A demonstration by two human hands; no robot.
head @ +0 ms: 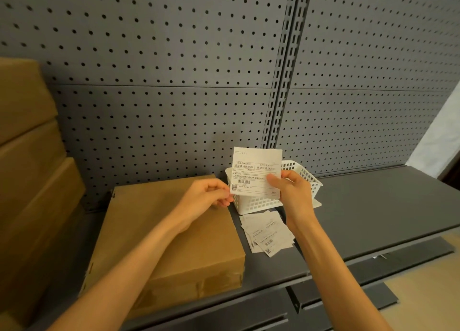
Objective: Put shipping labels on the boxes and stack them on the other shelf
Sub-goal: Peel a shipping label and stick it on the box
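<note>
A white shipping label [256,167] with printed text and barcodes is held upright above the shelf. My right hand [292,190] pinches its lower right part, thumb on the front. My left hand [211,193] pinches the label's lower left corner with curled fingers. Below my left arm a flat brown cardboard box [149,231] lies on the grey shelf [373,206]. Several loose labels [267,233] lie scattered on the shelf, right of the box.
A white perforated plastic basket [306,178] stands behind the held label, against the grey pegboard wall [174,81]. A stack of brown boxes [27,156] rises at the far left. A lower shelf [410,253] shows beneath the front edge on the right.
</note>
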